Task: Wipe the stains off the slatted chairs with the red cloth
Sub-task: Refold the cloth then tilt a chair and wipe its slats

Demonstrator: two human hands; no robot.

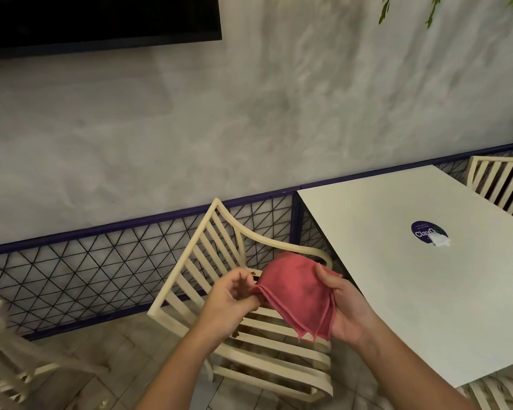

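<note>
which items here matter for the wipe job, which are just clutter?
Job: red cloth, held by left hand and right hand; stained slatted chair below.
Clutter: white table, its round sticker, crumpled tissue, wire fence.

**A count of the patio corner**

Four cream slatted chairs are in sight: one whole chair (249,291) in the middle, one at the left edge (9,359), one behind the table at the far right (501,184), and a sliver of one at the bottom right corner (498,395). There is one white table (397,291), bearing one round dark sticker (424,232) and one crumpled white scrap (440,240). One red cloth (296,294) is held up between two bare hands, the left hand (234,300) and the right hand (344,306). One dark screen (101,19) hangs on the wall. One wire-mesh railing (101,261) runs along below it. Three leafy sprigs (433,7) dangle at the top right.
</note>
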